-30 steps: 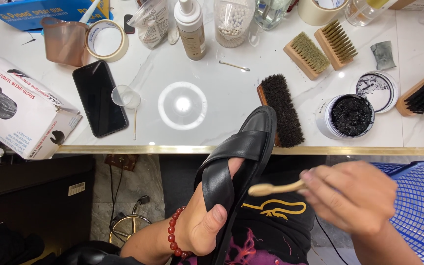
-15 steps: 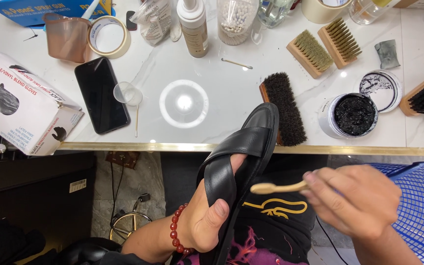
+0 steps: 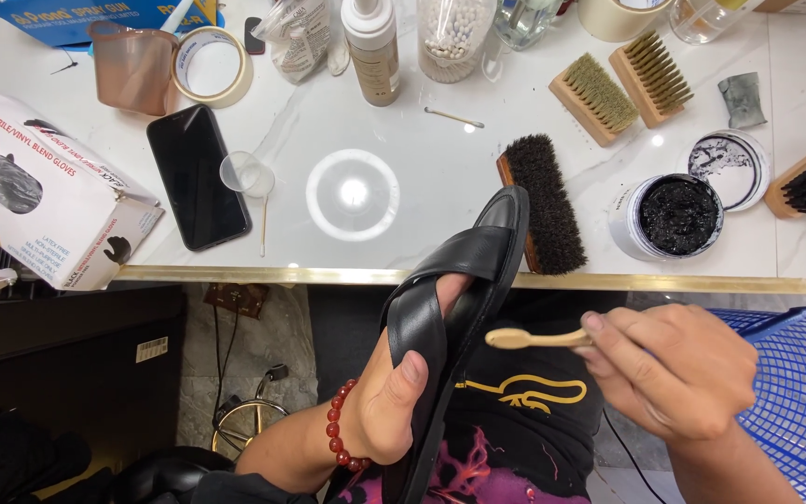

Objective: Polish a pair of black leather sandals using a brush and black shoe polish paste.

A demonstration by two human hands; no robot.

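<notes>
Left hand (image 3: pixel 389 401) sits slipped inside the black sandal (image 3: pixel 459 308), thumb pressed on its strap, holding it below the edge of the white surface (image 3: pixel 403 140). Its long axis runs steeply, toe pointing up and slightly right over that edge. Right hand (image 3: pixel 678 373) pinches a small wooden brush (image 3: pixel 534 338), lying level just right of the sandal, head pointing left at its side.

The one camera sits on the person's head, looking steeply down. It is close over the lap, with the white marble table (image 3: pixel 403 224) filling the upper half.
</notes>
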